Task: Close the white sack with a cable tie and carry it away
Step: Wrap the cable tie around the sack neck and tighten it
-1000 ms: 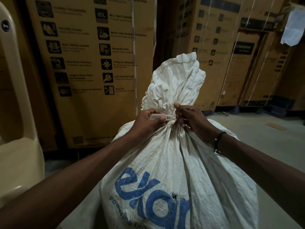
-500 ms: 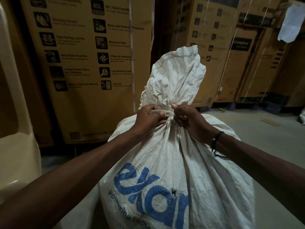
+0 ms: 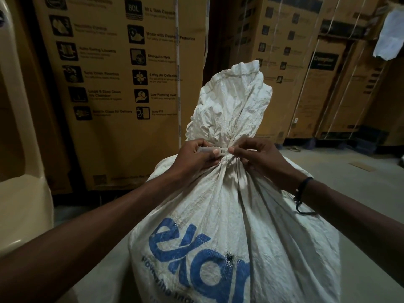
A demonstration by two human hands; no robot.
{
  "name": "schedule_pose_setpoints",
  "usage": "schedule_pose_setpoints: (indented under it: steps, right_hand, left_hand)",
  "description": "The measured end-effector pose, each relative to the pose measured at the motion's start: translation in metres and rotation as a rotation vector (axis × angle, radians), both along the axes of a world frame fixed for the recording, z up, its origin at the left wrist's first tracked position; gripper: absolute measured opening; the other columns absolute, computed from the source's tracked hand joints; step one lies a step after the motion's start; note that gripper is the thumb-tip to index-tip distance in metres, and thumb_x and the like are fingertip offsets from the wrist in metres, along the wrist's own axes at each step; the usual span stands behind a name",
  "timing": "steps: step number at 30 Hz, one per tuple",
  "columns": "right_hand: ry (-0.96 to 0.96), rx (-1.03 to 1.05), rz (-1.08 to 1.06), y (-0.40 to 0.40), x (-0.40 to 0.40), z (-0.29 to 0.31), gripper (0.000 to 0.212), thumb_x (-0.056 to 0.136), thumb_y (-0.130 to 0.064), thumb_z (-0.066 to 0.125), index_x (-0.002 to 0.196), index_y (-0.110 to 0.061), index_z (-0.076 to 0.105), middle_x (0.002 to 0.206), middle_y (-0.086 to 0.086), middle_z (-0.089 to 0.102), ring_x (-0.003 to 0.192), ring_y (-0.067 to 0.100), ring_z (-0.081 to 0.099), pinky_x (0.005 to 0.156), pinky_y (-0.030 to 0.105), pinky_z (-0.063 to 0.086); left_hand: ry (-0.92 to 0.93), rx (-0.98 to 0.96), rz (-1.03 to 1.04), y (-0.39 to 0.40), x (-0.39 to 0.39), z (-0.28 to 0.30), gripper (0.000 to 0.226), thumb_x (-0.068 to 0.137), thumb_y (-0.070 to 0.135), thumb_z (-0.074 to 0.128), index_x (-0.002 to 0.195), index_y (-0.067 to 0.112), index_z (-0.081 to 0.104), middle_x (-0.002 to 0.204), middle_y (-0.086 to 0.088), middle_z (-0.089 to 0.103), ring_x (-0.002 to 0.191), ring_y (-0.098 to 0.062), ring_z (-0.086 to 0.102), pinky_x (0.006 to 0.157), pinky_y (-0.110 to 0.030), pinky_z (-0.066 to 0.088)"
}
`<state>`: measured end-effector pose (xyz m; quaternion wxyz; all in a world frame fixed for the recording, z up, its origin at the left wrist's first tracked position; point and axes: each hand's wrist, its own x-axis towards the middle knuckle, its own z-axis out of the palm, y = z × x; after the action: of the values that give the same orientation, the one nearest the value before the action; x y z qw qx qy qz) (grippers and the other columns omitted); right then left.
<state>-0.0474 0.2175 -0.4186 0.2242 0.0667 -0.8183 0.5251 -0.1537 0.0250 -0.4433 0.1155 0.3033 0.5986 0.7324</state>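
Here we see the white sack (image 3: 229, 215) standing upright in the lower centre of the frame, blue lettering on its front, its neck gathered tight at mid-frame with the crumpled mouth fanning up above. The cable tie (image 3: 213, 149) lies across that neck, its flat white tag running leftward. Our left hand (image 3: 196, 158) curls its fingers around the tag and pinches it, thumb on top. Our right hand (image 3: 260, 158) meets it from the right, thumb and forefinger pinching the tie just beside the tag's end, the other fingers bent against the bunched fabric. A black wristband (image 3: 302, 189) circles the right wrist. Printed cardboard cartons (image 3: 122, 84) fill the background, and a beige plastic chair (image 3: 19, 171) stands at the left edge.
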Motion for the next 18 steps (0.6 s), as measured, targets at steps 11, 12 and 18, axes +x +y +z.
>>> schedule_pose_setpoints:
  steps: [11,12,18]
  right_hand:
    - [0.245,0.500,-0.341,-0.016,-0.016,-0.019,0.017,0.091,-0.031,0.079,0.085,-0.017,0.074,0.102,0.004,0.059,0.087,0.005,0.058,0.074,0.016,0.043]
    - [0.256,0.507,-0.357,-0.018,-0.017,-0.019,0.016,0.091,-0.029,0.080,0.085,-0.015,0.074,0.102,0.004,0.058,0.087,0.005,0.058,0.074,0.019,0.043]
    - [0.273,0.547,-0.453,-0.033,-0.017,-0.016,0.021,0.093,-0.029,0.082,0.088,-0.011,0.074,0.104,0.004,0.059,0.091,0.015,0.060,0.075,0.032,0.051]
  left_hand:
    - [0.094,-0.022,0.065,0.001,-0.006,-0.010,0.015,0.091,0.013,0.080,0.089,0.005,0.068,0.101,-0.024,0.076,0.095,-0.033,0.078,0.093,-0.056,0.062]
    - [0.099,-0.023,0.065,0.002,-0.006,-0.010,0.014,0.091,0.013,0.080,0.088,0.005,0.068,0.099,-0.022,0.076,0.095,-0.033,0.078,0.093,-0.057,0.062]
    - [0.148,-0.040,0.080,-0.001,-0.004,-0.010,0.032,0.085,0.027,0.084,0.090,0.001,0.067,0.100,-0.022,0.076,0.100,-0.041,0.076,0.091,-0.062,0.061]
